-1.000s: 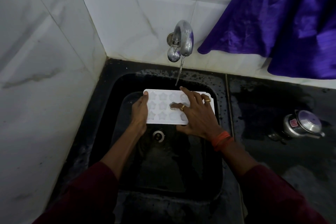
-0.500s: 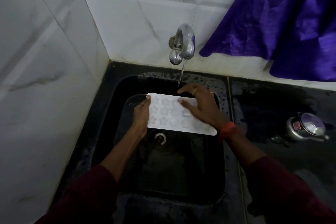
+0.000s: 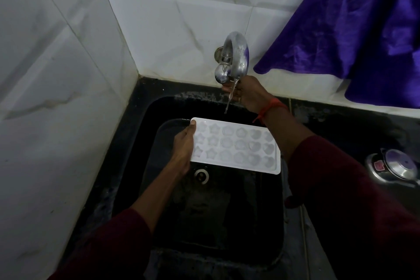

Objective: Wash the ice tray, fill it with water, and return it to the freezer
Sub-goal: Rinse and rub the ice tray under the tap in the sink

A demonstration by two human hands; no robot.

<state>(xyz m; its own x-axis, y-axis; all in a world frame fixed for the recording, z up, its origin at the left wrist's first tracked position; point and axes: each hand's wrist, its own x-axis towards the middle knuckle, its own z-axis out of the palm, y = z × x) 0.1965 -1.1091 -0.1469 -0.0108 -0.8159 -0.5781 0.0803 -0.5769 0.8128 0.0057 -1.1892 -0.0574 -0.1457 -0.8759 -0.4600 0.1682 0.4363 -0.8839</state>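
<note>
A white ice tray [image 3: 236, 145] with star and round moulds hangs level over the black sink [image 3: 204, 223], a little in front of the tap. My left hand [image 3: 183, 145] grips its left edge, thumb on top. My right hand [image 3: 250, 95] is off the tray and raised to the steel tap [image 3: 236, 54], its fingertips just under the round knob. The spout and water hide whether they grip it. A thin stream of water runs from the spout, in front of that hand, and falls behind the tray's far edge.
The drain [image 3: 201, 175] lies below the tray's near edge. A tiled wall closes in the left side and the back. A purple cloth [image 3: 352, 29] hangs at the upper right. A steel pressure cooker [image 3: 395, 166] stands on the wet black counter [image 3: 341, 125].
My right hand has left the tray's moulds and risen to the tap. The tray, now held by the left hand alone, has come forward from under the stream.
</note>
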